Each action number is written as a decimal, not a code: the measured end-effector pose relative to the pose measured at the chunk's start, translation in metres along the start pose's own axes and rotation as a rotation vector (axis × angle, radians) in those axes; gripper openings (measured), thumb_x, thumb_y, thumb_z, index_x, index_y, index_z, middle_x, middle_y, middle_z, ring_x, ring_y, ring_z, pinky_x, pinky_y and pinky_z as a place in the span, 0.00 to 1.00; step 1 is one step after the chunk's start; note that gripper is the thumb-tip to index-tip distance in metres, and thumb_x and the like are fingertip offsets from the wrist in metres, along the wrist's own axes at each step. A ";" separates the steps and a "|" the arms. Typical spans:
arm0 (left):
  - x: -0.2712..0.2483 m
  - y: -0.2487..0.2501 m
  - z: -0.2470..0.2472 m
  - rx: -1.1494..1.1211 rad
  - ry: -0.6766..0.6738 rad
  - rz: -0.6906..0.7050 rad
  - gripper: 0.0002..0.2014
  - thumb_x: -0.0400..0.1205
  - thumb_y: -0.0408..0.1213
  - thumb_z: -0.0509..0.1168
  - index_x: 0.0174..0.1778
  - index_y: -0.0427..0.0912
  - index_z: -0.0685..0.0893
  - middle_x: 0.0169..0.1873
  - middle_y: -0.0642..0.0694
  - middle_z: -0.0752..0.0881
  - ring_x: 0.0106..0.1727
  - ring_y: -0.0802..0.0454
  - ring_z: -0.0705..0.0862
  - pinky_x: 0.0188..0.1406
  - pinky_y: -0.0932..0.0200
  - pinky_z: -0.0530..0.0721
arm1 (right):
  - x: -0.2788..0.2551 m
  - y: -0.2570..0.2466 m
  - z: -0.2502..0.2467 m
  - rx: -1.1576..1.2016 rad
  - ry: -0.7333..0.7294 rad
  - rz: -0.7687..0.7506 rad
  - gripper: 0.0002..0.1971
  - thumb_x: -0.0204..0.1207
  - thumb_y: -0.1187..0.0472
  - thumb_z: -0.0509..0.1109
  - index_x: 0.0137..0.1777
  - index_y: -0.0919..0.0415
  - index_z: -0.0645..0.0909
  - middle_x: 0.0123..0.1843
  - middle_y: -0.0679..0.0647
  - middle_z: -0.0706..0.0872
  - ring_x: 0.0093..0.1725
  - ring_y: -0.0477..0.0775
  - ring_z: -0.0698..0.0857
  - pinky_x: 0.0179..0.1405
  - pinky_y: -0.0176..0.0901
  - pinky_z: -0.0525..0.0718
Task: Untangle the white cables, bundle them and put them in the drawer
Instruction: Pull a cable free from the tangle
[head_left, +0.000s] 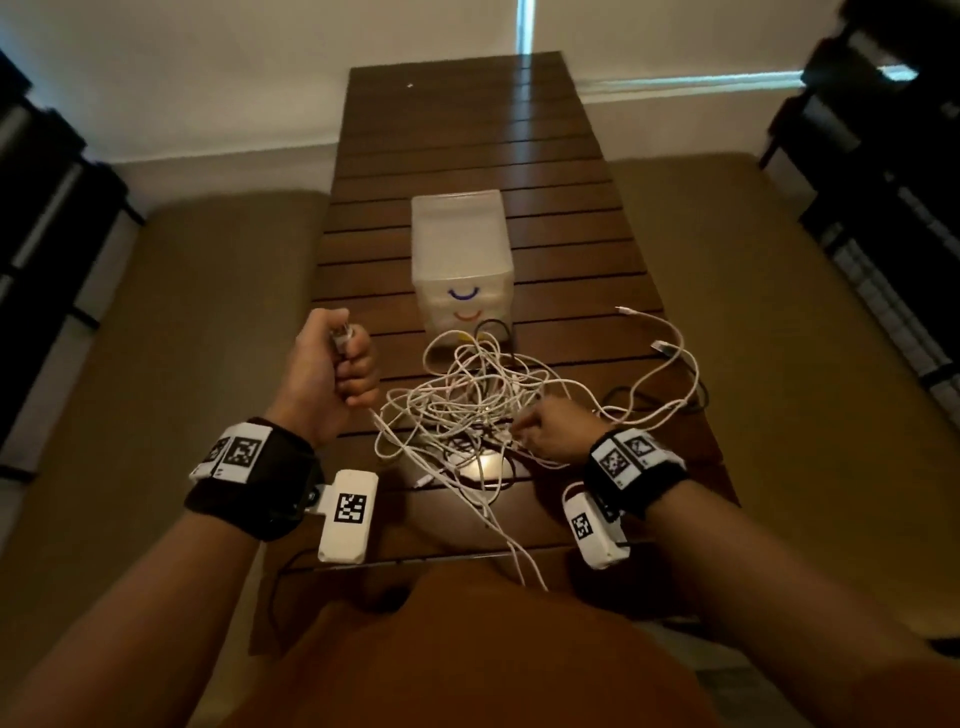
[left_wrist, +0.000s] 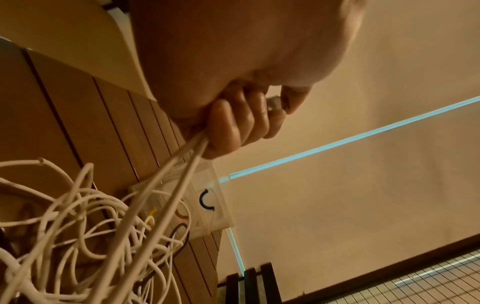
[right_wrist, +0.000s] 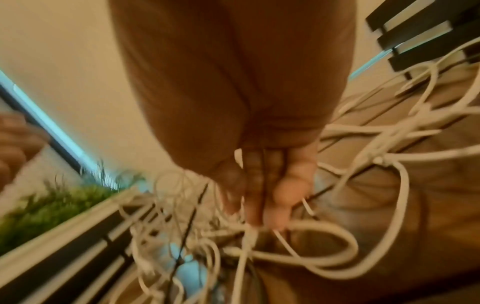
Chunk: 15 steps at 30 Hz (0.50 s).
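Two hands work at a heap of white cables (head_left: 467, 410) on the slatted wooden surface (head_left: 571, 249). Nearest, the right hand (head_left: 550, 434) reaches into the heap's right edge; blur hides whether its fingers (right_wrist: 262, 197) pinch a strand. Further off, the raised left hand (head_left: 332, 369) is fisted around cable strands and a plug. Beyond stands the translucent drawer box (head_left: 462, 260), its lowest front hidden behind loops.

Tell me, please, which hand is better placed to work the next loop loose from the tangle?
The right hand, probably: its fingers are already in the tangle of white cables on the table. The left hand is raised beside the pile, gripping a plug end with strands running taut to it.
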<state>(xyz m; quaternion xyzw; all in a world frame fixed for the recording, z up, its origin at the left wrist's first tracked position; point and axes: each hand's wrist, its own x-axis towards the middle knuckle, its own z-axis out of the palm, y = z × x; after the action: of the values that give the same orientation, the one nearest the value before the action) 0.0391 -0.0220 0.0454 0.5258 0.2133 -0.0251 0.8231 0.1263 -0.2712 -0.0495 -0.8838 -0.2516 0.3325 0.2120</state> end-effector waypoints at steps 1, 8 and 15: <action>-0.002 -0.001 -0.004 0.002 0.012 0.002 0.22 0.82 0.48 0.48 0.21 0.48 0.67 0.14 0.54 0.60 0.14 0.58 0.55 0.17 0.67 0.52 | 0.008 -0.001 0.006 -0.019 0.003 0.005 0.17 0.79 0.65 0.62 0.61 0.54 0.87 0.66 0.53 0.86 0.62 0.54 0.84 0.61 0.38 0.79; -0.013 -0.006 -0.018 0.059 0.081 -0.041 0.23 0.85 0.52 0.50 0.25 0.47 0.68 0.17 0.54 0.60 0.16 0.58 0.56 0.19 0.64 0.51 | 0.027 -0.009 0.028 -0.222 0.078 -0.031 0.11 0.76 0.59 0.63 0.53 0.52 0.84 0.54 0.60 0.88 0.54 0.65 0.87 0.50 0.49 0.83; -0.001 -0.016 0.004 0.129 0.042 -0.065 0.21 0.82 0.57 0.59 0.27 0.48 0.73 0.19 0.54 0.64 0.19 0.58 0.58 0.16 0.66 0.56 | 0.019 -0.005 0.014 -0.145 0.103 -0.009 0.04 0.70 0.60 0.75 0.42 0.56 0.83 0.46 0.55 0.87 0.47 0.60 0.86 0.45 0.46 0.84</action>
<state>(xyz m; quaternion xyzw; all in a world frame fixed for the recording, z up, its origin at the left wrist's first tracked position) 0.0355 -0.0332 0.0339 0.5710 0.2451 -0.0544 0.7816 0.1276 -0.2532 -0.0662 -0.9117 -0.2677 0.2665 0.1617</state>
